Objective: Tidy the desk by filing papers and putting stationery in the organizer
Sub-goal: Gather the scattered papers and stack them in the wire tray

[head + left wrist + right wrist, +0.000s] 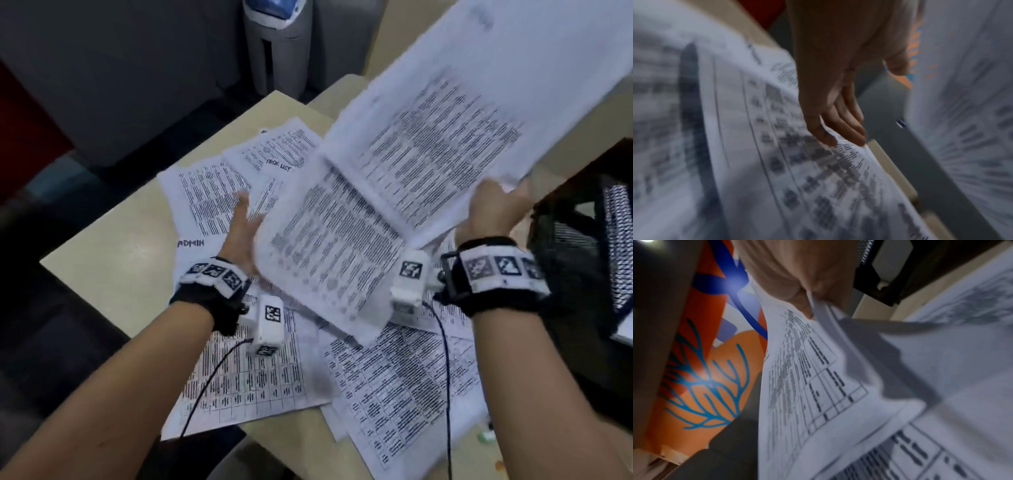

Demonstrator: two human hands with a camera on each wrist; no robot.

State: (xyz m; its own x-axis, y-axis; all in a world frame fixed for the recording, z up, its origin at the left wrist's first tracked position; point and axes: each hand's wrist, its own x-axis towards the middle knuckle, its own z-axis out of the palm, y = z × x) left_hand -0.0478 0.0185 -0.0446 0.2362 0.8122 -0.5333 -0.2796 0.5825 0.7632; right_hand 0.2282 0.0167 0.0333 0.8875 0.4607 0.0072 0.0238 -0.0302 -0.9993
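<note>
Printed sheets [246, 370] lie scattered over the beige desk [113, 260]. My right hand [493, 205] grips a stack of papers [438, 144] by its near corner and holds it tilted above the desk; one sheet [329, 253] hangs down from it. The right wrist view shows thumb and fingers [803, 305] pinching that stack [818, 369]. My left hand [244, 222] is flat with straight fingers beside the hanging sheet's left edge. In the left wrist view its fingertips [838, 134] touch a sheet lying on the desk [797, 162]. The black mesh organizer [579, 260] stands at the right.
A grey and blue water dispenser [281, 44] stands beyond the desk's far corner. A slim dark object, perhaps a pen [332, 330], lies partly under the lifted sheet. The desk's left edge [68, 274] and dark floor are close by. Small bits [486, 437] lie near the front right.
</note>
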